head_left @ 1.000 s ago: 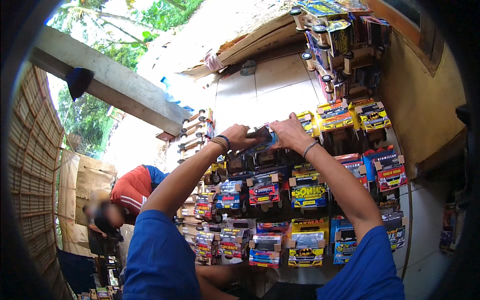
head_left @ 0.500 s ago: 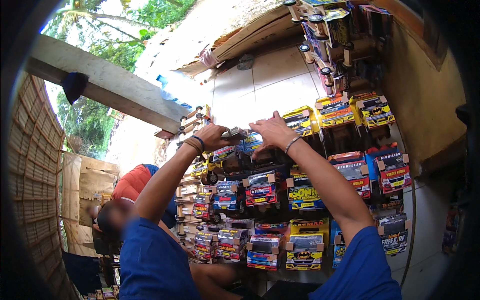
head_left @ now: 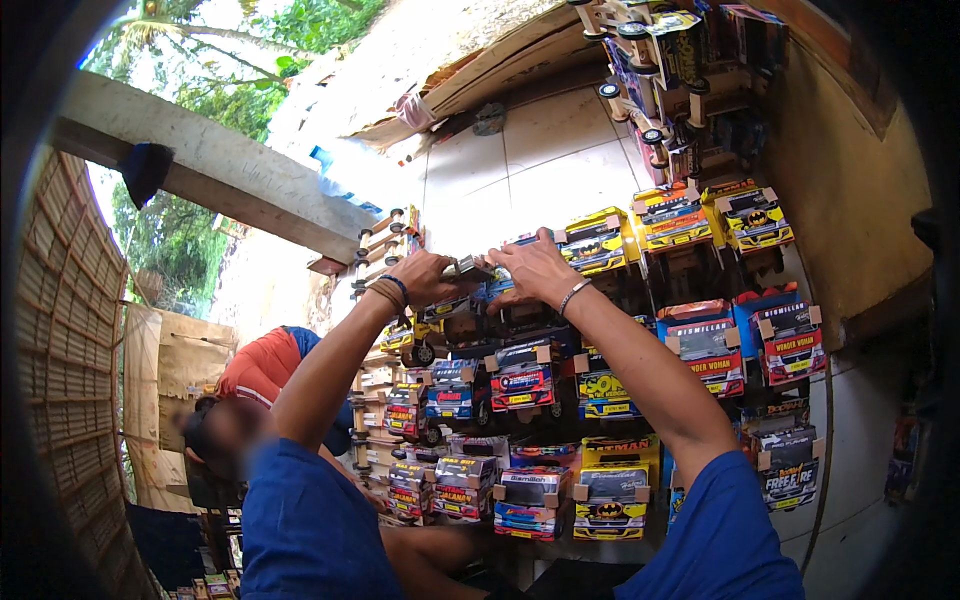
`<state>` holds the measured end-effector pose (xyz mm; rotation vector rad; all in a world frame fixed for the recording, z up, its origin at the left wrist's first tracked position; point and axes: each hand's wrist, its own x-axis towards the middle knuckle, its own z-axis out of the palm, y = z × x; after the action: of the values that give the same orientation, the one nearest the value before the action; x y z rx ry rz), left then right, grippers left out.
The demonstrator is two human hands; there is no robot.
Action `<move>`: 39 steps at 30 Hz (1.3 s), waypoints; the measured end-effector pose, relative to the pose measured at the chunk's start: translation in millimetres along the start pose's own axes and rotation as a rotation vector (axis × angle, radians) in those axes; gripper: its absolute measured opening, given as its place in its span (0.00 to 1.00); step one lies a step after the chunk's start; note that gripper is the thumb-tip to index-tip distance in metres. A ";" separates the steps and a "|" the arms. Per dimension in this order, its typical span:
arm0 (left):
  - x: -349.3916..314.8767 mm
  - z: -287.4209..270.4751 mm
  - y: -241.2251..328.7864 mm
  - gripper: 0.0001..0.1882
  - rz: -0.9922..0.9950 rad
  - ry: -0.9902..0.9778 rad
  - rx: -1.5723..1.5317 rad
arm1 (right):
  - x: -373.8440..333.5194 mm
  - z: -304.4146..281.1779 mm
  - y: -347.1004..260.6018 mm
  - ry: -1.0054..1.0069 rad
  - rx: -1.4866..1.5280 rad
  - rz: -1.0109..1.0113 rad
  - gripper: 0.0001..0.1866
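Observation:
My left hand (head_left: 424, 277) is closed around a small grey metal tool (head_left: 468, 269), which looks like a staple gun. The tool's end points right, toward a blue toy truck (head_left: 503, 284) in the back row. My right hand (head_left: 536, 270) grips that truck, thumb below and fingers over its top, hiding much of it. Just right of this hand stands a yellow toy truck (head_left: 597, 243). Closer to me, a red-and-blue toy truck (head_left: 524, 378) and a blue one (head_left: 456, 390) sit in the middle row.
Several rows of toy trucks cover the tiled floor (head_left: 560, 150). More trucks with wheels outward are stacked (head_left: 650, 90) at the far right by a wall (head_left: 850, 190). Wooden truck frames (head_left: 385, 245) stand left of my hands. Another person in an orange-and-blue top (head_left: 262, 368) bends at the left.
My right hand has shifted slightly left, its fingers drawing closer around the blue truck. My left hand and the metal tool have barely moved.

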<state>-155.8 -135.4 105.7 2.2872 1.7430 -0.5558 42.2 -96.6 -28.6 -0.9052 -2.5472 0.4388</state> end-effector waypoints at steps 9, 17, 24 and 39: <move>2.3 13.3 -0.2 0.27 -0.038 0.052 -0.046 | -3.0 -1.3 -1.4 0.015 0.013 0.006 0.44; 1.8 28.6 -6.4 0.25 -0.054 0.102 -0.074 | -2.9 -12.7 -4.5 -0.097 0.019 0.018 0.54; -19.1 -9.4 -19.3 0.31 0.035 0.079 0.131 | -21.2 -69.1 36.3 -0.125 -0.038 0.031 0.65; 40.9 -35.2 82.2 0.28 0.209 0.063 0.052 | -52.2 -81.0 80.3 -0.203 0.156 0.096 0.51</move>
<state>-61.7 -108.6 115.6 2.5092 1.5055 -0.4994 159.3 -58.6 -5.2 -0.9708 -2.6109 0.7838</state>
